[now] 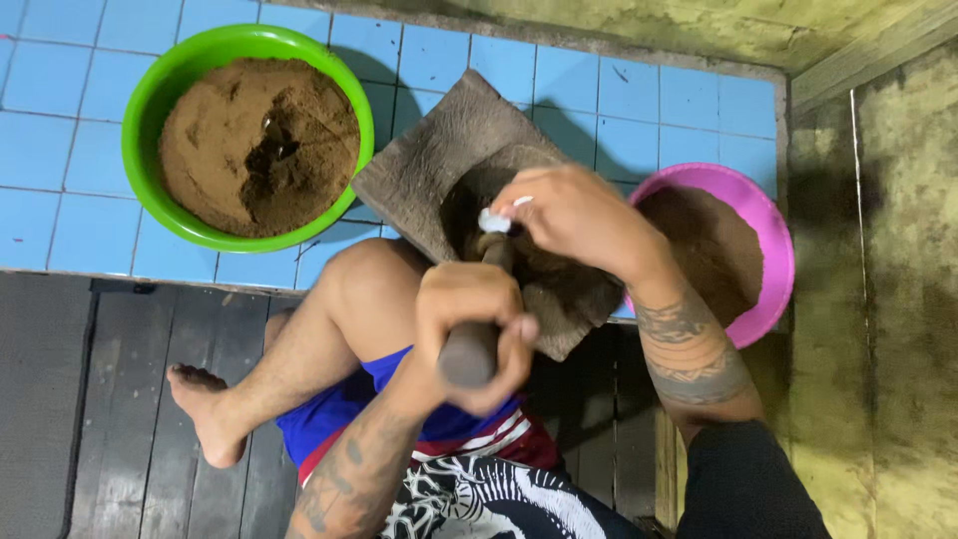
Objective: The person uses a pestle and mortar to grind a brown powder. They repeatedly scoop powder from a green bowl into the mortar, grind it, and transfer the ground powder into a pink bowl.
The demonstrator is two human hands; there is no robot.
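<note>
**Stone mortar station: positions and hand state**

I sit on the dark plank floor (130, 419) at the edge of a blue tiled floor (60, 150), my bare knee raised toward the work.

1. Green basin (140, 110): the largest vessel, on the tiles at upper left. It holds a mound of brown powder (215, 160) with a darker hollow near its middle.
2. Stone mortar (429, 160): a grey, slab-like block set tilted, directly ahead of my knee, between the two basins. Its hollow holds dark brown material, mostly hidden by my hands.
3. Pink basin (773, 250): on the right, just beside the mortar, partly behind my right forearm. It contains the same kind of brown powder.
4. Pestle (474, 344): a dark cylindrical handle that points down into the mortar hollow.
5. Left hand (469, 329): its grip is closed fully around the upper end of the pestle, thumb across the top.
6. Right hand (574, 220): positioned over the mortar hollow, fingers curled and pinched on a small white object (494, 221) at the lower end of the pestle. I cannot tell what the object is.
</note>
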